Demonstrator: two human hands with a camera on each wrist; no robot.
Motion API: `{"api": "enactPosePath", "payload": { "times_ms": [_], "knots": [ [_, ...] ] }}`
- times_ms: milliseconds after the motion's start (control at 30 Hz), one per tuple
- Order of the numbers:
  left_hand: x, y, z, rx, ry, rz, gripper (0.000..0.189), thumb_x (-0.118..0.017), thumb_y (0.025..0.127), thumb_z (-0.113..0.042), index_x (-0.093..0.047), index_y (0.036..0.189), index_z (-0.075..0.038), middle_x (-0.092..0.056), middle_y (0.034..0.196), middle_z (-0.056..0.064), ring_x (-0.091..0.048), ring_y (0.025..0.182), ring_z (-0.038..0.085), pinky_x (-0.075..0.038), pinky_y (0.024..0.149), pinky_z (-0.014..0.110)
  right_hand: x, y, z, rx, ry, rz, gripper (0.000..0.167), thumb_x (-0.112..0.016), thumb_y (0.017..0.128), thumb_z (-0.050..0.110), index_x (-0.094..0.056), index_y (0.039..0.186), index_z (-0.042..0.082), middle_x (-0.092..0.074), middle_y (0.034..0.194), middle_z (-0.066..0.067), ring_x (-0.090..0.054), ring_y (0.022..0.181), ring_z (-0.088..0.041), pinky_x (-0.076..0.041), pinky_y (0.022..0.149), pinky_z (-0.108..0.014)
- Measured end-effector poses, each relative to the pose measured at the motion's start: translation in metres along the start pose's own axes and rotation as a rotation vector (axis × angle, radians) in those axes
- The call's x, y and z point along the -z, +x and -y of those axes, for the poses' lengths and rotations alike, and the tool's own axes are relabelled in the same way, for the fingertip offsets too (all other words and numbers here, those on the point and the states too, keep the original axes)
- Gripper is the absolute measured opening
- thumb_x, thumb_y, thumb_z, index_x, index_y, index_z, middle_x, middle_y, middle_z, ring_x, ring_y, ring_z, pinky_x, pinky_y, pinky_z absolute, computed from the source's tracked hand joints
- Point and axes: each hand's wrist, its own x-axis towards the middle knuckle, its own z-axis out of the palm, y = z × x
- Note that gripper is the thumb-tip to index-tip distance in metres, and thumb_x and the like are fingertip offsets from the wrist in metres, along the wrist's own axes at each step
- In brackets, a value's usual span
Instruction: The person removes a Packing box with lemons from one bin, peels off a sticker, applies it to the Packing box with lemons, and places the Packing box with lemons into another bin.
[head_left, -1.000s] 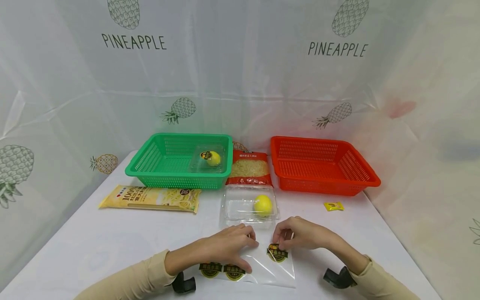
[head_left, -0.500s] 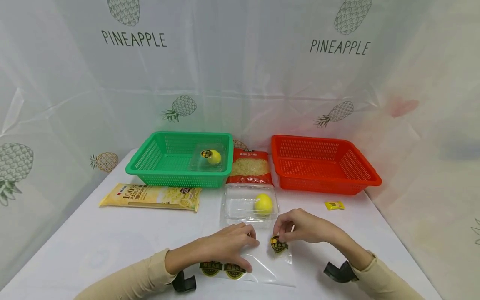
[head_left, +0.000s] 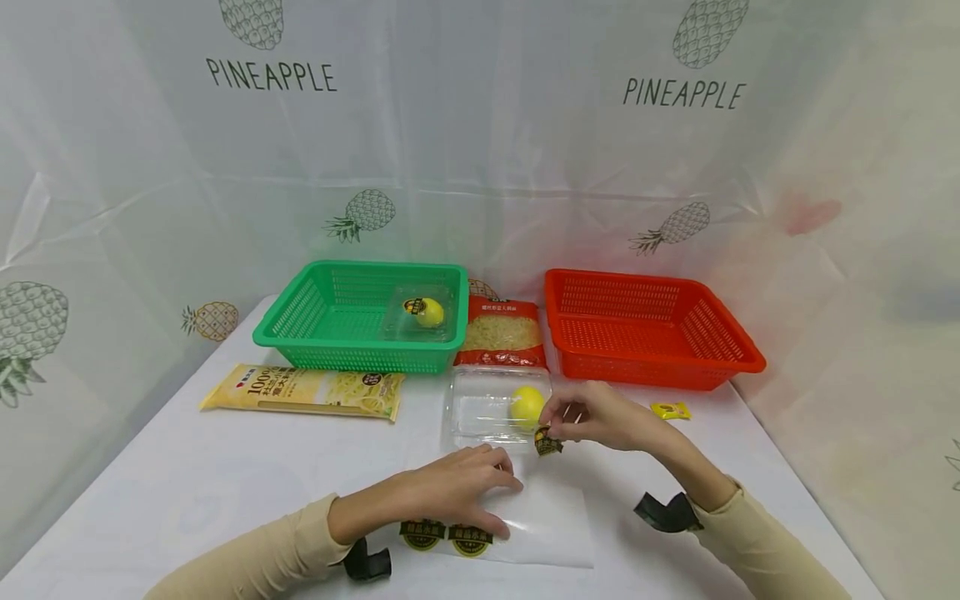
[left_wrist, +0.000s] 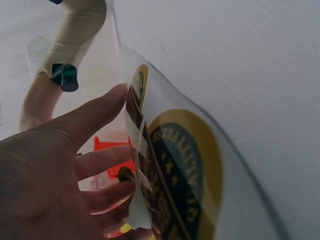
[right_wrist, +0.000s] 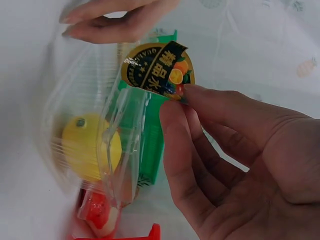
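Note:
A black and gold fruit sticker (right_wrist: pixel 157 70) is pinched by one edge between the thumb and fingertips of my right hand (head_left: pixel 600 415). It hangs by the near edge of a clear plastic clamshell box (head_left: pixel 478 412), which holds a yellow lemon (head_left: pixel 525 406) at its right side. Nearer to me, a glossy sticker sheet (head_left: pixel 551 527) lies on the table, with two stickers (head_left: pixel 471 540) showing at its left part. My left hand (head_left: pixel 450 492) rests on that sheet, thumb and fingers spread, pressing it down.
At the back left, a green basket (head_left: pixel 360 342) contains another clear box with a stickered lemon (head_left: pixel 430 312). A red basket (head_left: pixel 660 372) stands back right. Between them lies a red pasta bag (head_left: pixel 502 333). A long yellow pasta pack (head_left: pixel 303 392) and a small yellow packet (head_left: pixel 670 410) flank the box.
My right hand has peeled the sticker off the sheet and carried it up and forward to the clear box. The left hand has stayed on the sheet.

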Motion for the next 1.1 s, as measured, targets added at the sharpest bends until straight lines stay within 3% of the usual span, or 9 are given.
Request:
{"api": "enactPosePath", "payload": {
  "times_ms": [167,367,467,567,700,867,1100],
  "knots": [
    [0.003,0.002,0.002,0.004,-0.07,-0.01,0.051,-0.068,0.085,-0.057,-0.068,0.124,-0.024,-0.06,0.117,-0.009,-0.055,0.107,0.003,-0.049,0.09,0.02,0.003,0.015,-0.002,0.01,-0.011,-0.059,0.012,-0.073,0.089,0.017,-0.072,0.101,0.014,-0.073,0.093,0.0,-0.068,0.076,-0.017,-0.058,0.073,-0.024],
    [0.012,0.002,0.009,-0.046,-0.209,-0.031,0.05,-0.063,0.091,-0.053,-0.065,0.128,-0.02,-0.064,0.118,-0.005,-0.06,0.102,0.001,-0.051,0.084,0.016,0.006,0.03,-0.004,0.0,-0.001,-0.116,0.021,-0.074,0.088,0.018,-0.073,0.107,0.009,-0.072,0.091,-0.004,-0.066,0.075,-0.011,-0.057,0.071,-0.022],
    [0.025,0.002,0.013,-0.077,-0.327,-0.074,0.047,-0.064,0.092,-0.046,-0.064,0.129,-0.016,-0.067,0.116,0.0,-0.065,0.099,0.005,-0.052,0.081,0.015,0.006,0.036,-0.005,-0.002,0.006,-0.125,0.023,-0.074,0.088,0.018,-0.072,0.109,0.009,-0.073,0.092,-0.005,-0.066,0.076,-0.013,-0.056,0.072,-0.022],
    [0.039,0.003,0.021,-0.087,-0.388,-0.156,0.042,-0.066,0.093,-0.039,-0.064,0.127,-0.014,-0.07,0.11,0.004,-0.066,0.095,0.005,-0.054,0.077,0.015,0.006,0.04,-0.006,-0.009,0.013,-0.124,0.024,-0.074,0.088,0.017,-0.072,0.11,0.008,-0.072,0.092,-0.006,-0.067,0.078,-0.017,-0.056,0.074,-0.021],
    [0.055,0.005,0.031,-0.057,-0.403,-0.292,0.039,-0.067,0.093,-0.032,-0.064,0.126,-0.011,-0.071,0.101,0.001,-0.067,0.09,0.008,-0.056,0.072,0.019,0.006,0.042,-0.005,-0.029,0.019,-0.132,0.024,-0.073,0.088,0.014,-0.072,0.111,0.007,-0.07,0.09,-0.006,-0.067,0.079,-0.018,-0.056,0.073,-0.021],
    [0.065,0.013,0.043,0.03,-0.384,-0.44,0.045,-0.072,0.09,-0.032,-0.058,0.129,-0.013,-0.071,0.093,-0.003,-0.068,0.083,0.012,-0.056,0.067,0.021,0.007,0.045,-0.003,-0.035,0.005,-0.151,0.023,-0.073,0.088,0.012,-0.072,0.11,0.007,-0.07,0.09,-0.005,-0.065,0.077,-0.014,-0.056,0.072,-0.021],
    [0.061,0.026,0.055,0.108,-0.433,-0.496,0.059,-0.075,0.086,-0.035,-0.05,0.134,-0.012,-0.071,0.09,-0.001,-0.067,0.079,0.009,-0.056,0.066,0.021,0.007,0.053,-0.001,0.001,0.01,-0.158,0.024,-0.072,0.089,0.01,-0.072,0.112,0.007,-0.071,0.09,-0.005,-0.067,0.076,-0.013,-0.058,0.074,-0.022]
  ]
}}
